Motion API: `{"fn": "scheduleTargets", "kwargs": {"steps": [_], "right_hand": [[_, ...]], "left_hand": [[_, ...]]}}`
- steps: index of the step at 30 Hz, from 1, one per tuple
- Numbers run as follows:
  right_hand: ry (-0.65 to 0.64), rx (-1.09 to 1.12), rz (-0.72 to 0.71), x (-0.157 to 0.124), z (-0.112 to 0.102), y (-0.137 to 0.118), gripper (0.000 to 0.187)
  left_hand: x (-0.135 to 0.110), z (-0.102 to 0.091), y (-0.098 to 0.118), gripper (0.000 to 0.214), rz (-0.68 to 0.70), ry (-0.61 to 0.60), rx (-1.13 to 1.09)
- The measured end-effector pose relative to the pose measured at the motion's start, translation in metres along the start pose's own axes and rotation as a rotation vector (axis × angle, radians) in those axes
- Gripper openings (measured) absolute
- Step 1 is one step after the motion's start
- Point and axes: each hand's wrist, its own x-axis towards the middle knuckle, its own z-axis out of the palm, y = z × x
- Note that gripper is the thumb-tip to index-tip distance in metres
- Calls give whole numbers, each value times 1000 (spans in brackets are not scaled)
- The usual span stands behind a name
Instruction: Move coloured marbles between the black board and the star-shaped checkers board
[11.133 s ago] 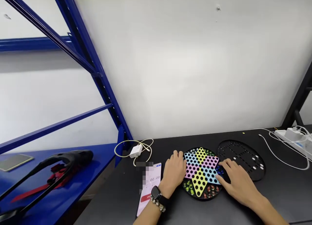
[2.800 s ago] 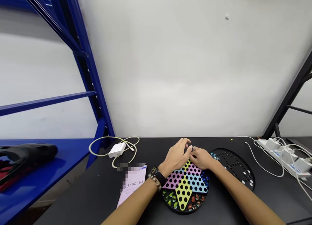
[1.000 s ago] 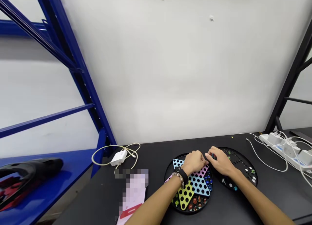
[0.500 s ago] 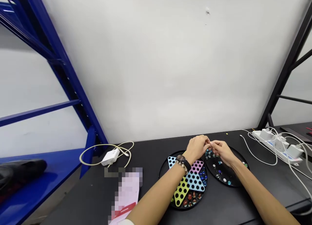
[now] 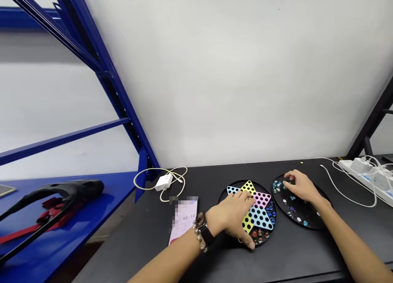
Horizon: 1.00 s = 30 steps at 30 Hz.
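Note:
A round Chinese checkers board point(image 5: 261, 219) lies on the table, its dotted star coloured blue, yellow, pink and green. My left hand point(image 5: 235, 213) is spread over its left part, fingers apart and thumb at the near rim, covering some of the star. Blue marbles point(image 5: 271, 213) and red marbles point(image 5: 256, 234) sit in pockets around the star. To the right is a black round lid or tray point(image 5: 307, 213) with teal marbles point(image 5: 278, 187) grouped at its left and other small pieces scattered on it. My right hand point(image 5: 302, 187) hovers over its far side, fingers bent, thumb apart, nothing visible in them.
A phone point(image 5: 186, 217) showing a timer lies left of the board. Behind it are a white charger point(image 5: 164, 182) and looped cable. A power strip point(image 5: 368, 174) with plugs and white cables stands at the right. A blue shelf point(image 5: 116, 193) holding black and red items is at the left.
My hands, fingertips together between board and tray before, have parted. The left came back over the board and spread; the right stayed above the tray. The view shifted left.

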Motion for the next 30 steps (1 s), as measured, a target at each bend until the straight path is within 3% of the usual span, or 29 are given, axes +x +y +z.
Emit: {"fn": "scheduleTargets", "kwargs": {"steps": [4,9,14,20,25,30], "right_hand": [[-58,81,-175,-7,13,-23,33],[-176,-3,-388,-25,26,-62,31],[-205,-117,-444,-34,30,-74,33],[-188,-134,-459,-35,33,-75,34],[-207,-127,-444,-35,32,-77,35],[-223,-126,-425,-34,30,-78,34]], "left_hand": [[-19,9,-5,100,9,27,-35],[-6,3,-27,84,59,106,2],[-11,-6,-69,67,-174,216,118],[-18,-6,-105,56,-370,177,-18],[11,-1,-103,38,-533,223,227],[32,8,-86,36,-563,289,302]]}}
